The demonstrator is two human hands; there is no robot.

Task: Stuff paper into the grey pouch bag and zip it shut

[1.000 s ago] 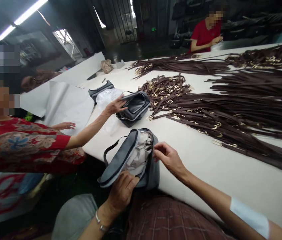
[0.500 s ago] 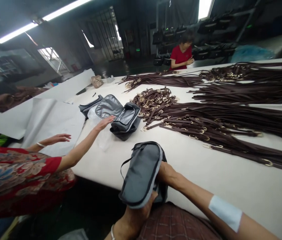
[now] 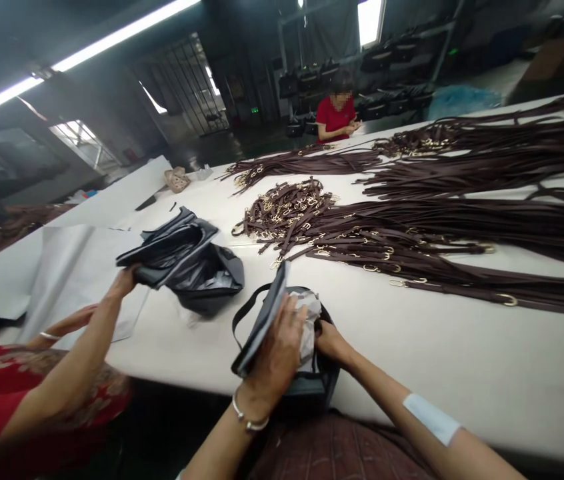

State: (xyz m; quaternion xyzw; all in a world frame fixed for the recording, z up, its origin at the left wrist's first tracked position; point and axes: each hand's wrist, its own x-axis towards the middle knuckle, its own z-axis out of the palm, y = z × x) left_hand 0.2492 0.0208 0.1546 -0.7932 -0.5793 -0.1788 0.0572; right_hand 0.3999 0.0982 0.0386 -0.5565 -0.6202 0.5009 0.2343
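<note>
- Far to the left of the person's own hands, a co-worker's hand point(image 3: 122, 281) grips the edge of a dark bag point(image 3: 187, 260) that lies on the white table point(image 3: 412, 347)
- Under that arm lies a big sheet of white paper point(image 3: 72, 267)
- The left hand point(image 3: 279, 350) lies flat with its fingers spread, pressing down on the crumpled paper point(image 3: 309, 313) stuffed in the grey bag point(image 3: 267, 320)
- The grey bag stands open at the near edge of the table, right under both hands, with its lid flap up on the left side of the left hand and its black strap point(image 3: 242, 313) looping out to the left
- The right hand point(image 3: 329, 340) is just to the right of the left hand, curled on the right rim of the grey bag; I cannot tell how tight it holds
- Up past the hands and off to the right lie heaps of brown straps point(image 3: 437, 253) with gold buckles
- At the far end of the table, a person in a red shirt point(image 3: 335, 117) stands, well apart from the hands
</note>
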